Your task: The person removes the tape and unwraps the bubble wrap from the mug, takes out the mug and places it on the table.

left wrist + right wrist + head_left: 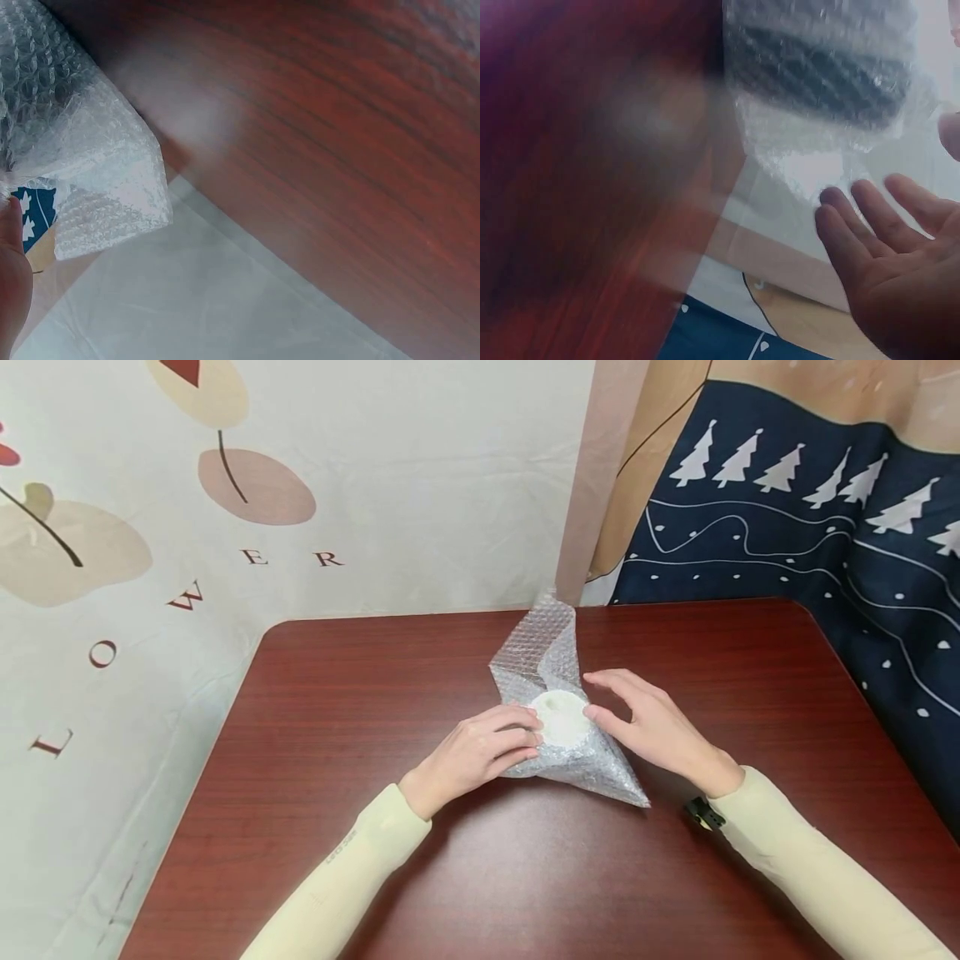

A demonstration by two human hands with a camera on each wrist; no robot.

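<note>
A bundle in clear bubble wrap [558, 763] stands near the middle of the table, with a round white end [561, 718] showing on top. Through the wrap in the right wrist view, a dark band [817, 79] shows; what the wrapped object is I cannot tell. My left hand [483, 745] holds the wrap at the left of the white end, fingers bent over it. Its thumb [10, 229] meets the wrap's edge in the left wrist view. At the right, my right hand [656, 722] is spread, its thumb tip by the white end's rim.
A loose flap of bubble wrap [534, 639] rises behind the bundle toward the back edge. Beneath everything is a dark red wooden table [337, 693]. A pale printed cloth [420, 485] hangs behind, and a navy cloth with white trees [750, 527] hangs at the right.
</note>
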